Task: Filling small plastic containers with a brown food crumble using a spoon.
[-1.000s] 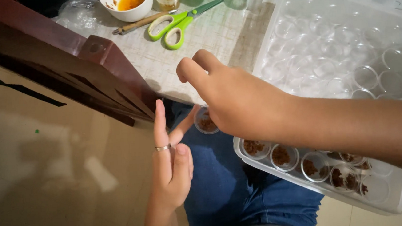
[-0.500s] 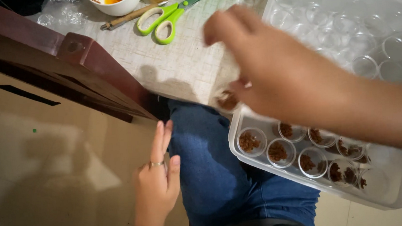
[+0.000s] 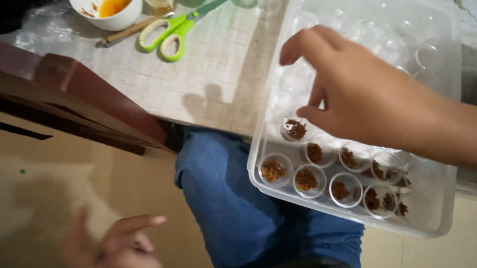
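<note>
Right hand (image 3: 359, 95) hangs over the clear rectangular plastic tray (image 3: 451, 214), fingers loosely spread and curled, thumb and forefinger just above a small clear round cup with brown crumbly filling (image 3: 295, 129). Whether the fingertips touch that cup can't be told; nothing is clamped in the hand. The cup sits at the tray's near-left part, first of the second row. In front of it, along the tray's near edge, stands a row of similar small filled cups (image 3: 306, 179), packed side by side and running toward the near-right corner. The far half of the tray holds empty clear cups (image 3: 423, 54), partly covered by the right hand and forearm.

The tray rests partly on the pale woven-look table top (image 3: 218, 79), its near-left corner overhanging the table's near edge above the person's blue-jeaned lap (image 3: 232, 207).

Left hand (image 3: 118, 254) is low, off the table, blurred over the tan floor, fingers loosely open, holding nothing; a ring or band near its fingers is too blurred to confirm.

At the table's far edge: green-handled scissors (image 3: 170, 35), a wooden stick (image 3: 130, 30) just left of them, and a white bowl with orange sauce (image 3: 107, 6) at the far-left corner. A dark reddish-brown wooden piece (image 3: 67, 90) runs along the table's left side.
</note>
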